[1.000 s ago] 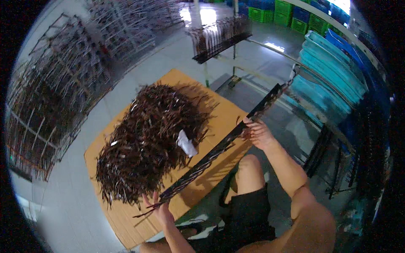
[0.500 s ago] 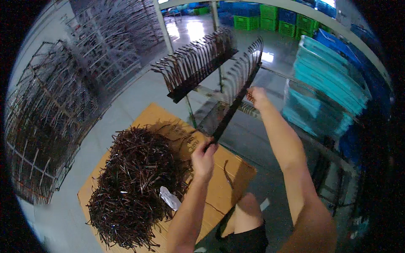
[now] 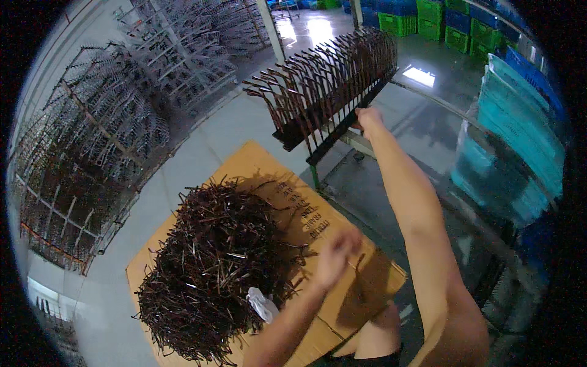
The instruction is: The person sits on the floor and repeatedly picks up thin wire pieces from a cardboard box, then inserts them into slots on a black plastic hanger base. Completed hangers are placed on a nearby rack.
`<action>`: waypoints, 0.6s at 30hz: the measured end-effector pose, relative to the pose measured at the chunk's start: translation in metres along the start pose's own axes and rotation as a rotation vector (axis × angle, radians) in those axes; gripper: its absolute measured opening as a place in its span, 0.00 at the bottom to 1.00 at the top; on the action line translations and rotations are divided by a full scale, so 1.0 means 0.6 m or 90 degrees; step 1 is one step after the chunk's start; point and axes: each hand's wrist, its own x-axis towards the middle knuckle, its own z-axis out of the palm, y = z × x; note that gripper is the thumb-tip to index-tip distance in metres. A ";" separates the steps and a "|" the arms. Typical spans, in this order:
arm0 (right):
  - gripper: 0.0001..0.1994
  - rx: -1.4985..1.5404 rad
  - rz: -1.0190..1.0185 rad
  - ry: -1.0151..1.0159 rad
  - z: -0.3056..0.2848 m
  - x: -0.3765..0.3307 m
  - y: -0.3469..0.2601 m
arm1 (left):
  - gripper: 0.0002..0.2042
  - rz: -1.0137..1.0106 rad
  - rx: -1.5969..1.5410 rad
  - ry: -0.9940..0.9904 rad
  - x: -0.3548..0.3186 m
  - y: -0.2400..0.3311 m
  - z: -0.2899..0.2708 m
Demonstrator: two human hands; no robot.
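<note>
My right hand [image 3: 369,119] is raised and grips the end of a long black bar [image 3: 342,125] studded with dark brown rods, held beside a second loaded bar [image 3: 318,92] on a rack frame. My left hand [image 3: 337,252] hangs lower, blurred, with fingers loosely curled and nothing in it, above a flattened cardboard sheet [image 3: 318,220]. A big heap of thin dark brown rods [image 3: 211,269] lies on the cardboard, with a white crumpled rag [image 3: 262,304] at its near edge.
Metal racks [image 3: 92,159] full of hung rods fill the left side and back. Teal crates [image 3: 520,140] are stacked at the right, green crates [image 3: 440,24] at the back. A green rack leg [image 3: 315,177] stands by the cardboard's far edge. Grey concrete floor around.
Both hands lifted the loaded bar from the cardboard up to the rack. My left hand has let go and dropped toward the cardboard; my right hand still holds the bar's end.
</note>
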 end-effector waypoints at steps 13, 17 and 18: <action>0.17 -0.427 -0.114 -0.100 -0.026 -0.281 -0.113 | 0.17 -0.660 0.005 0.040 -0.676 -0.114 0.087; 0.16 -0.735 -0.270 -0.015 -0.183 -0.338 -0.129 | 0.11 -0.556 0.018 0.144 -0.602 0.036 0.133; 0.15 -0.797 -0.278 0.010 -0.234 -0.358 -0.140 | 0.10 -0.538 -0.043 0.210 -0.615 0.045 0.139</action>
